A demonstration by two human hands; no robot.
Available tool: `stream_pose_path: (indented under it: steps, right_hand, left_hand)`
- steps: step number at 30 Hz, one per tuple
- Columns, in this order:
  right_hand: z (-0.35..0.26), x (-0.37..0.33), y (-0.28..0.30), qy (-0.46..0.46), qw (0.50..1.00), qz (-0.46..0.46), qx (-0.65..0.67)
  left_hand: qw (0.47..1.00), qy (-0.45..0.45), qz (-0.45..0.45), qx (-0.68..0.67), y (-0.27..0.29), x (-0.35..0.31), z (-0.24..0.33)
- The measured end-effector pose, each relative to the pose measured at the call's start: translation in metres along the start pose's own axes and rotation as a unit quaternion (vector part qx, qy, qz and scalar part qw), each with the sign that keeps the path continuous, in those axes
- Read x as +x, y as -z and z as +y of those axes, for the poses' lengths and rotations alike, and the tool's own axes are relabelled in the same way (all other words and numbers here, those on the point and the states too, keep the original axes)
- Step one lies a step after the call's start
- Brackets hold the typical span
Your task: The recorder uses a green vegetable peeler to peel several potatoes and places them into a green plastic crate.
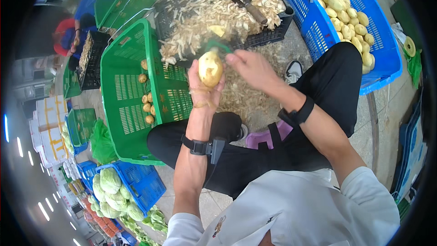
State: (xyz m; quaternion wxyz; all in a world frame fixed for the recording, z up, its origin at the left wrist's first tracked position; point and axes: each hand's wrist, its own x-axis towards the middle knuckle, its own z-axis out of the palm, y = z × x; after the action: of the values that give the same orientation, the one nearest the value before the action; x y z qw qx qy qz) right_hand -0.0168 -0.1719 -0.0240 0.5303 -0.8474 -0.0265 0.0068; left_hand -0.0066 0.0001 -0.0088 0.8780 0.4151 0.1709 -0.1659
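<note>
A partly peeled potato stands upright in my left hand, whose fingers wrap round it from below. It is mostly pale yellow, with a few brownish patches. Strips of peel cling to my left wrist. My right hand is closed on a green peeler, blurred by motion, just beyond the potato's top. Further off, peelings cover an upturned-looking black crate. A wooden-handled tool with a dark blade lies on them. Brown unpeeled potatoes sit in the green basket to my left.
At far right, a blue crate holds many peeled potatoes. Peelings litter the floor between my feet. A purple seat shows under my legs. Cabbages fill a blue crate at lower left. Another person works at far left.
</note>
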Motion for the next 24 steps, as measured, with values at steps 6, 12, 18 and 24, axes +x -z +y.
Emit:
stream_pose_path:
  steps: [6, 12, 18, 24]
  right_hand:
    - [-0.009, -0.007, 0.009, -0.027, 0.998, 0.015, 0.058]
    - [-0.014, -0.012, -0.007, 0.091, 0.992, 0.035, -0.082]
    - [0.013, 0.002, 0.01, -0.097, 0.994, 0.003, -0.044]
    - [0.004, 0.002, 0.004, 0.008, 0.997, 0.005, -0.082]
  left_hand:
    - [0.998, 0.03, -0.061, -0.017, 0.001, -0.003, 0.008]
    - [1.0, 0.009, 0.025, -0.009, -0.008, -0.005, -0.001]
    - [0.999, 0.024, -0.014, 0.038, -0.005, -0.003, 0.003]
    - [0.999, 0.026, 0.023, 0.03, -0.011, -0.006, -0.006]
